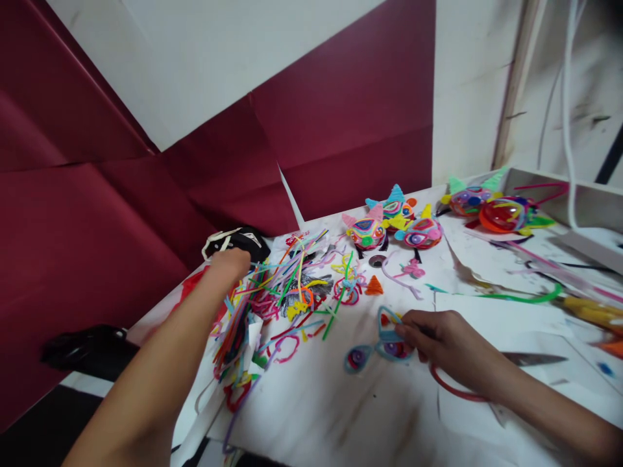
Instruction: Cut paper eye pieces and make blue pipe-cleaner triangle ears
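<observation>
My right hand [431,334] pinches a light-blue pipe-cleaner piece [388,318] at its edge, low over the white table [360,415]. Beside it lie two blue-rimmed eye shapes, one [357,358] on the left and one [395,350] just under the held piece. My left hand [233,261] reaches to the far left of the table, at the back edge of a pile of coloured pipe cleaners [287,279]. Its fingers are mostly hidden and blurred, so what they touch does not show. An orange triangle [374,285] lies between the pile and my right hand.
Colourful animal-like heads [367,232] stand at the back. Scissors [533,358] lie partly under my right forearm, near white paper sheets [516,324]. A black bag [248,243] is behind my left hand. A white power strip [591,246] sits at the right.
</observation>
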`<state>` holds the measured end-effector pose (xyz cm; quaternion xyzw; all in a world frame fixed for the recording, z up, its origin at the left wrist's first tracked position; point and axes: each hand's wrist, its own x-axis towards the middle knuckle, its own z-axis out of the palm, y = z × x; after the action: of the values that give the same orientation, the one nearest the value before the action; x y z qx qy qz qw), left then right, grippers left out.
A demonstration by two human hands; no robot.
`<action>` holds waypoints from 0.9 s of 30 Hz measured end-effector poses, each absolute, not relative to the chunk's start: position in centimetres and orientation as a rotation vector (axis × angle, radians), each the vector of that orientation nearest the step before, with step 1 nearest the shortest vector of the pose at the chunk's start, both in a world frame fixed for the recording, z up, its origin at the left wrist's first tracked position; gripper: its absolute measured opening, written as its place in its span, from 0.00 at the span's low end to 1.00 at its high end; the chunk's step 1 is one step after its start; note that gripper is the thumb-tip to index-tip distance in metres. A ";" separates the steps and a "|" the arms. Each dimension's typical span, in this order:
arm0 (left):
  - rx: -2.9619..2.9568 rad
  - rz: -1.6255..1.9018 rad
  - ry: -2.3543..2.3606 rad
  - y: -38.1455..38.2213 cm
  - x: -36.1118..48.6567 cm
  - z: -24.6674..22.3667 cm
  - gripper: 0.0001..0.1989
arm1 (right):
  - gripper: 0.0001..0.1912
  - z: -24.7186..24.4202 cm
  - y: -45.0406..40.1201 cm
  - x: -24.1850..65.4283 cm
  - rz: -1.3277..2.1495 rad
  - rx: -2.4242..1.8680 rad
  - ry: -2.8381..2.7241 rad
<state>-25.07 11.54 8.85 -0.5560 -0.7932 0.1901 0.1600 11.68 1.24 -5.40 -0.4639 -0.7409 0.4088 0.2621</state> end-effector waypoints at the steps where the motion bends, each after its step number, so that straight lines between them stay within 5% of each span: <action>1: -1.551 0.464 -2.254 11.0 -25.3 10.3 0.11 | 0.20 -5.4 1.2 11.7 1.106 -1.244 -2.005; 7: -1.703 -0.180 -2.142 8.2 -23.2 12.1 0.18 | 0.21 -5.4 1.3 11.7 1.155 -1.188 -1.956; 11: -2.443 -1.535 -2.307 7.2 -17.8 6.9 0.13 | 0.21 -5.6 1.7 11.8 1.245 -1.093 -1.864; 15: -2.690 -2.203 -2.291 6.2 -11.8 1.3 0.19 | 0.22 -5.5 2.2 12.0 1.355 -1.075 -1.685; 22: -2.788 -2.377 -2.130 4.9 -5.9 -3.4 0.12 | 0.20 -4.3 2.7 12.7 1.361 -1.130 -1.402; 27: -2.837 -1.959 -2.177 3.4 -4.5 -4.1 0.15 | 0.20 -4.4 2.5 12.5 1.363 -1.127 -1.398</action>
<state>-4.49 3.36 -4.08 -0.6210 -0.4766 -0.4288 -0.4509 12.48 2.51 -4.37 -0.4514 -0.5602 0.5461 0.4293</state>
